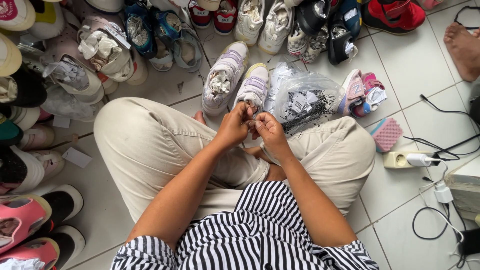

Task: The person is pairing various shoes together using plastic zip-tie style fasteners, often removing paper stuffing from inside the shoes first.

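Two hands, left hand (234,126) and right hand (268,131), grips pinched on one tiny tag (253,121).

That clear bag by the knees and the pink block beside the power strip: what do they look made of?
The clear bag looks like thin glossy plastic film: it crinkles, catches glare, and dark tag loops show through it. The pink block seems soft foam or sponge, matte with a ridged face, though rubber is possible. The floor looks like glazed ceramic tile with grout lines.

Red shoes (395,14) lie at one o'clock. A pink sponge (386,134) sits at three o'clock beside a power strip (405,159), with black cables (440,112) trailing past. Pink sandals (22,220) rest at eight o'clock on the floor (400,75).
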